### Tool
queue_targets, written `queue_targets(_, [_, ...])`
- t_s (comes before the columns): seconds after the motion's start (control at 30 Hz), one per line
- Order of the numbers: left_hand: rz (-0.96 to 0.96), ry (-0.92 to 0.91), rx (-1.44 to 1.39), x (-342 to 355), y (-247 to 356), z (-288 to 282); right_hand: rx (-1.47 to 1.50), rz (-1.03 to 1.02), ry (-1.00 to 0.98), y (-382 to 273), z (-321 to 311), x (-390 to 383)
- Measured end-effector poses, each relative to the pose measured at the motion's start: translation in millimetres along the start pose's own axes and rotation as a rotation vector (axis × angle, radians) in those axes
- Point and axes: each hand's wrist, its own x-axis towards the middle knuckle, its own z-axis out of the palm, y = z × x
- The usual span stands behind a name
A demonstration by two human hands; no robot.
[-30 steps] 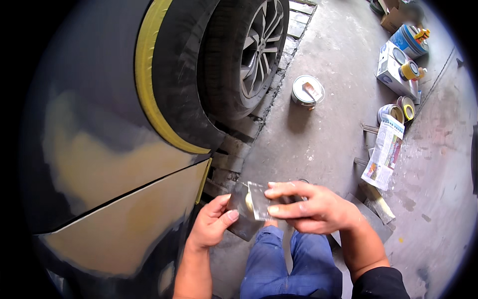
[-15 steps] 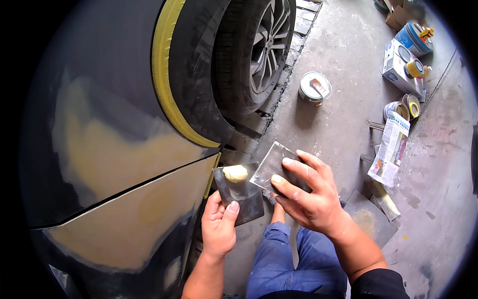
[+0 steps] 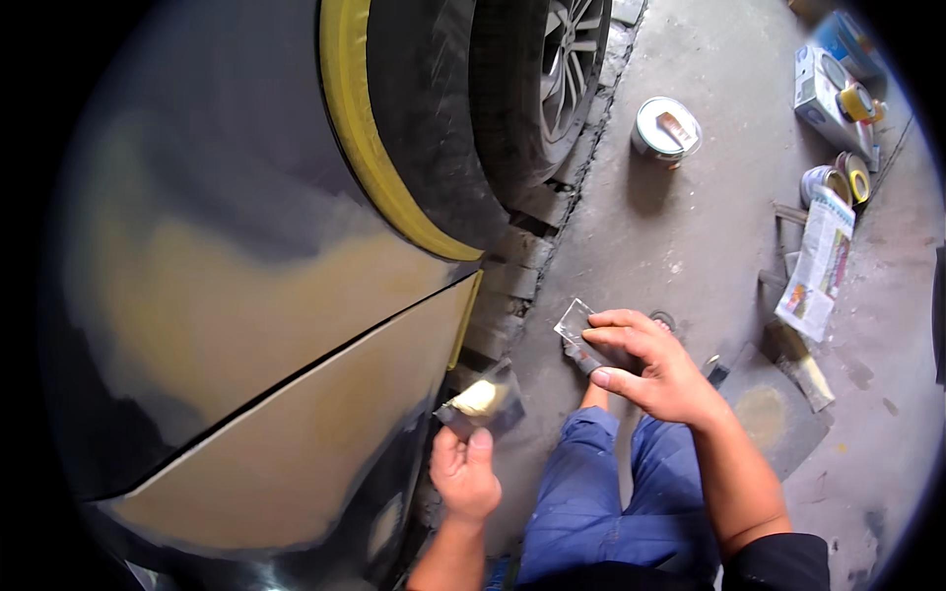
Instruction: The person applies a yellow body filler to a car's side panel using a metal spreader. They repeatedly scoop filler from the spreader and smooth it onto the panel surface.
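Observation:
My left hand (image 3: pixel 465 475) grips a dark flat filler spreader (image 3: pixel 509 399) between thumb and fingers. A lump of pale yellow body filler (image 3: pixel 476 397) sits on its face. To the right, my right hand (image 3: pixel 658 366) is closed on a second thin spreader (image 3: pixel 574 318), seen at a tilt with its edge catching light. The two spreaders are apart. On my left is a dark car body panel (image 3: pixel 227 118) with smooth tan filler patches (image 3: pixel 296 424) on both sides of a panel gap. Yellow masking tape (image 3: pixel 347 118) follows the wheel arch.
A wheel (image 3: pixel 567 89) stands in the arch. A tin (image 3: pixel 666 128) with a brush on its lid is on the floor. Farther right are a white box (image 3: pixel 823 89), tape rolls (image 3: pixel 852 177), and newspaper (image 3: pixel 818 261) over a small stand. A stained board (image 3: pixel 774 414) lies beside my right forearm.
My hands have drawn apart; the left spreader is lower and tipped flatter, while the right one has turned and moved off it. The view has shifted, so the car sits larger and more rightward.

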Motion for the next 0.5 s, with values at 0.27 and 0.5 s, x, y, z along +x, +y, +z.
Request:
queue_targets(0.27, [-0.523,0.133,-0.302,-50.0,-40.6,-31.6,0.021,-0.181,-0.18,12.2,28.2,64.7])
queue_targets(0.5, [-0.658,0.131,-0.235,-61.2,-40.2,-17.4,-0.074,-0.219,-0.279,3.3,52.2,117.0])
